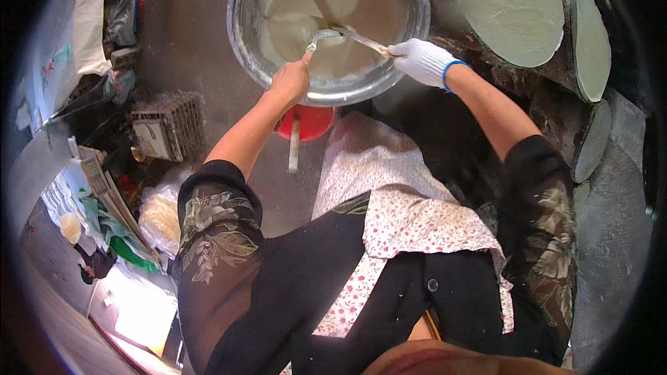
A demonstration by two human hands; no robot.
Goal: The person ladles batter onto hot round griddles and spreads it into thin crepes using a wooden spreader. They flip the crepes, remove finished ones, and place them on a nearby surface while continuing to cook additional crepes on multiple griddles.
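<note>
A large metal basin (243, 35) of pale, creamy liquid is in front of me at the top of the view. My bare left hand (292, 76) grips the handle of a metal ladle (326, 35), whose bowl is over the liquid inside the basin. My right hand (420, 59), in a white knit glove with a blue cuff, holds a long pale flat stick (372, 45) that reaches over the basin to the ladle; whether the two touch is unclear. Below the basin, a red container (313, 125) is partly hidden, with a pale stick (294, 153) across its rim.
Round plates coated with pale batter (500, 7) (589, 45) stand at the right, with another round plate (593, 142) below them. At the left are a wire crate (179, 125), a clear bag (160, 215) of pale stuff, and piled cloths and boards (97, 201).
</note>
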